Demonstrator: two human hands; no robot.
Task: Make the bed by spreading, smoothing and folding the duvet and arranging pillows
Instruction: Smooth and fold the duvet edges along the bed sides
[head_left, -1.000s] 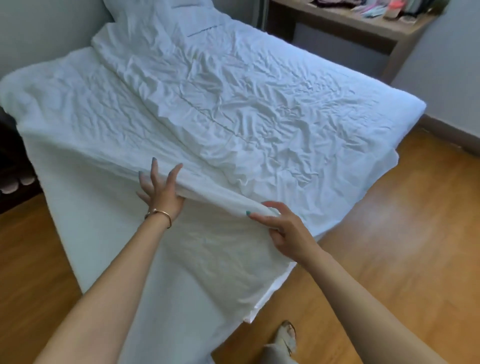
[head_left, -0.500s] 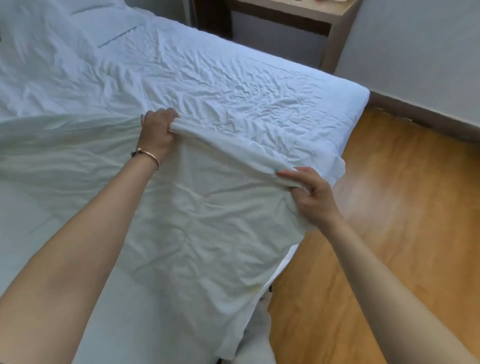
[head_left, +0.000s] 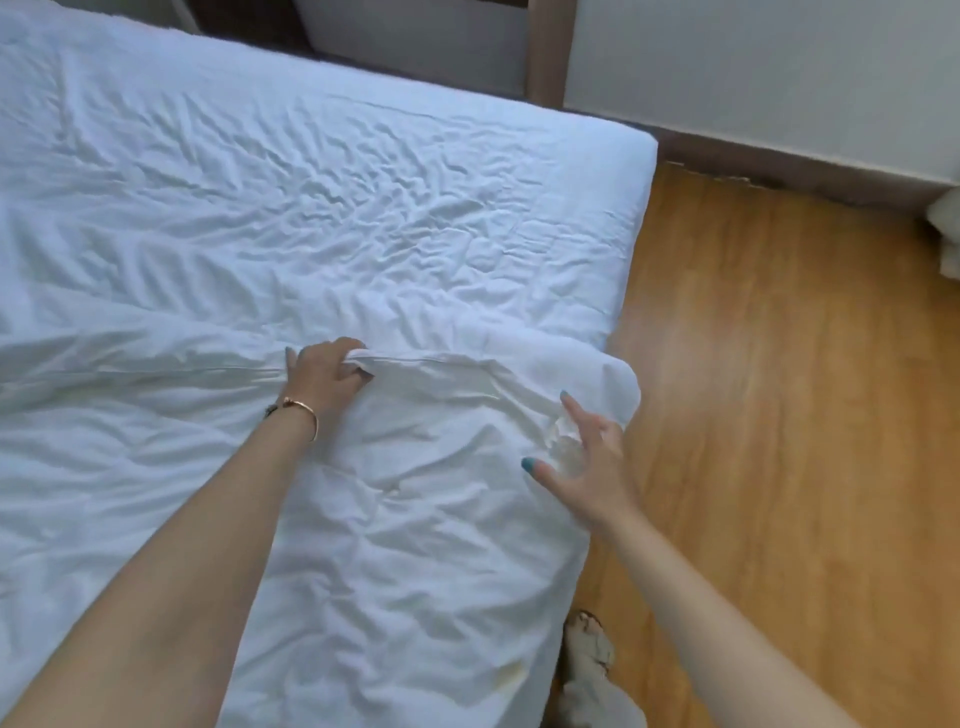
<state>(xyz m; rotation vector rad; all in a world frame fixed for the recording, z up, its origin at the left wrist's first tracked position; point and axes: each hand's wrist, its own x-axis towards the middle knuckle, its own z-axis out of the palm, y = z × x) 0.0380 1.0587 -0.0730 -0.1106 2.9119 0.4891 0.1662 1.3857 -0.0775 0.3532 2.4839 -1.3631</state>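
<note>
From the head view, the duvet (head_left: 415, 519) lay folded over the bed (head_left: 363, 182). The left hand (head_left: 324, 376) gripped its folded edge, fingers curled round it. The right hand (head_left: 587, 467) hovered spread-fingered near the duvet's corner, holding nothing.

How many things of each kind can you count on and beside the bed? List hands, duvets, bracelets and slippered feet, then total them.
Hands: 2, the left hand gripping the duvet edge and the right hand spread open
Duvets: 1
Bracelets: 1, the bracelet on the left wrist
Slippered feet: 1, the foot
Total: 5
</note>
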